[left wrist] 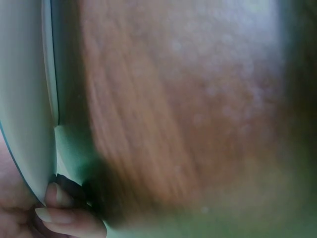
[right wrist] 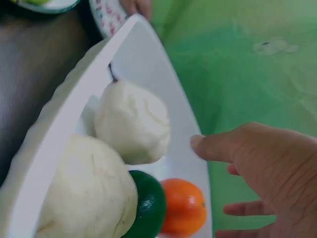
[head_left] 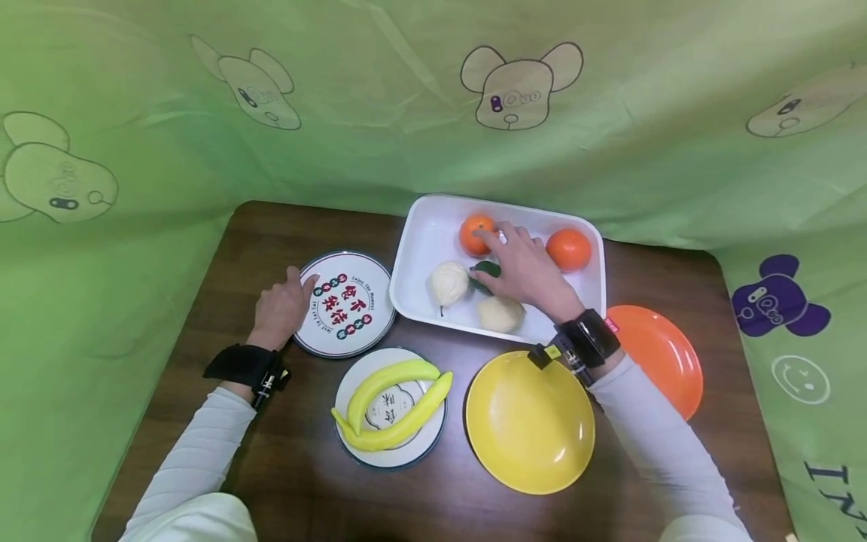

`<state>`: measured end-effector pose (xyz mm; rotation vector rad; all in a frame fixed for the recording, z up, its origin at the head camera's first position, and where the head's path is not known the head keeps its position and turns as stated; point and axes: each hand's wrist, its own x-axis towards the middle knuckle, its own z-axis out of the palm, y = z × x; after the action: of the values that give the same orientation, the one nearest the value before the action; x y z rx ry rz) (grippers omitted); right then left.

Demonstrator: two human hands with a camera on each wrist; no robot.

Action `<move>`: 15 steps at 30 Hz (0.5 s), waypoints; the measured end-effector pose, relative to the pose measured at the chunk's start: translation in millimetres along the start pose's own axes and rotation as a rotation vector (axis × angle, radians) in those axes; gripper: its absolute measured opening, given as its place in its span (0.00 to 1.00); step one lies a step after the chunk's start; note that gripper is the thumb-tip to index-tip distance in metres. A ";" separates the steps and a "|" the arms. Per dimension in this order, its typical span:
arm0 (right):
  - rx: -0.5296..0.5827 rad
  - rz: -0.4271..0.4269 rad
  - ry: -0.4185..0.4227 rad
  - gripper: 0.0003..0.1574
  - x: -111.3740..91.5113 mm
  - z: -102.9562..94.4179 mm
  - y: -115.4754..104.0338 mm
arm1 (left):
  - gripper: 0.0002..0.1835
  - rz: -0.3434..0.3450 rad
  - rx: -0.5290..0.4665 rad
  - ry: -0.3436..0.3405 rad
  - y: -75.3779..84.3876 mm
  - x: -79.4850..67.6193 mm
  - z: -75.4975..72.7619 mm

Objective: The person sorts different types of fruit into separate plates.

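Hands (head_left: 279, 307) at plate (head_left: 369, 331) (and tray (head_left: 418, 245))

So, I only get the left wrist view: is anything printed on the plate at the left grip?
Observer: Yes, the head view shows red characters across the middle of the white plate.
Operator: And where's the right grip?
Observer: The right grip is over the white tray.
Operator: Any fruit sitting on a plate?
Observer: Two yellow bananas lie on the smaller plate.
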<state>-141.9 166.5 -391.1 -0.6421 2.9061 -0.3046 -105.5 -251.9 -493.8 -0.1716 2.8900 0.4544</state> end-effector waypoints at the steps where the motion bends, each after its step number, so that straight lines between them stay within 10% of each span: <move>1: -0.005 0.008 -0.030 0.44 3.1 2.4 0.1 | 0.27 -0.001 0.001 -0.003 0.5 0.3 0.4; 8: -0.006 0.047 -0.217 0.47 15.4 27.0 -4.4 | 0.27 -0.009 0.005 0.002 0.7 1.0 1.4; 15: -0.012 0.079 -0.240 0.29 21.7 46.6 -3.0 | 0.27 -0.029 0.000 -0.010 2.4 1.1 1.3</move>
<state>-151.4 146.8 -437.7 -0.5237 2.6970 -0.1859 -106.6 -249.3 -494.6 -0.2102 2.8736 0.4484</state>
